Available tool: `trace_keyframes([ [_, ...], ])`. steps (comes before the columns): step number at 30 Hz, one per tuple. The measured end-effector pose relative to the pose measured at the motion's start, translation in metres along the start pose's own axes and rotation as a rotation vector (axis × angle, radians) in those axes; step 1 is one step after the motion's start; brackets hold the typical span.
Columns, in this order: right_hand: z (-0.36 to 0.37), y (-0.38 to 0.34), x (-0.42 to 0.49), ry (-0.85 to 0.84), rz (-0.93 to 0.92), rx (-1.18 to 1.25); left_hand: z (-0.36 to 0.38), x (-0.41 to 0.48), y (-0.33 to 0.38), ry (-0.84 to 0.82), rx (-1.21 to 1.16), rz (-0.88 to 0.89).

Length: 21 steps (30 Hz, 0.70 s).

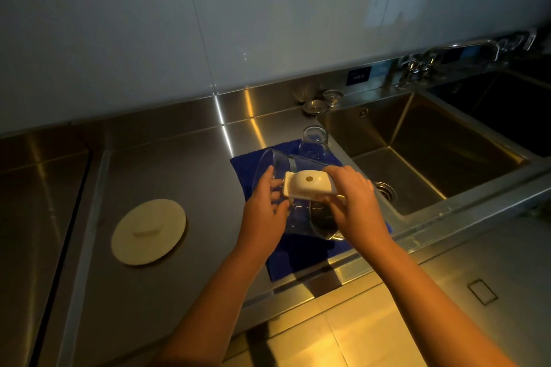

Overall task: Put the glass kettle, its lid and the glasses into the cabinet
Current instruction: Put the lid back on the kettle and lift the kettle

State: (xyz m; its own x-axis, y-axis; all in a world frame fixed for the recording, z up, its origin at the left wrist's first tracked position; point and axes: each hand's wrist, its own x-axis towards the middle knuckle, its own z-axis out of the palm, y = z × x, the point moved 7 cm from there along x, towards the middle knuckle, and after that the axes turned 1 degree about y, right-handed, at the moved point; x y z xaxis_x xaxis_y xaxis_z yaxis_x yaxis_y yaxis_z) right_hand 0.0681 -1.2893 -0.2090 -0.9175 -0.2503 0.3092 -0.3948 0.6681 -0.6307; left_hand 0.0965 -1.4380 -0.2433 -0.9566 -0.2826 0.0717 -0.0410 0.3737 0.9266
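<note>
the glass kettle (298, 211) hangs tipped on its side just above the blue cloth (298, 259) at centre frame. the right hand (354, 202) has a closed grip round its white handle (308, 185), and the left hand (264, 211) curves its fingers round the glass wall near the mouth. the likeliest trouble is a slip: the left hand's grip is on smooth glass, and if that gives, the kettle would swing from the handle and could knock the upturned glass (313, 143) standing close behind it on the cloth, or strike the steel table (179, 158) or the edge of the sink (417, 158) at right. the lid (148, 232) lies well apart at lower left, easy to forget. the cabinet is not in view. the handle shows only a small round brown mark, with no writing. a dark label (358, 76) on the backsplash at upper right carries pale characters too small to read.
</note>
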Motion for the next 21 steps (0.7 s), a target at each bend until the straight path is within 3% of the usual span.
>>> trace_keyframes([
  [15, 0.032, -0.017, 0.003, -0.021, -0.01, 0.297, -0.064, 0.006, 0.007, 0.1, 0.075, 0.003],
  [21, 0.061, -0.033, -0.002, -0.083, -0.038, 0.329, -0.083, 0.013, 0.009, -0.012, 0.155, 0.076],
])
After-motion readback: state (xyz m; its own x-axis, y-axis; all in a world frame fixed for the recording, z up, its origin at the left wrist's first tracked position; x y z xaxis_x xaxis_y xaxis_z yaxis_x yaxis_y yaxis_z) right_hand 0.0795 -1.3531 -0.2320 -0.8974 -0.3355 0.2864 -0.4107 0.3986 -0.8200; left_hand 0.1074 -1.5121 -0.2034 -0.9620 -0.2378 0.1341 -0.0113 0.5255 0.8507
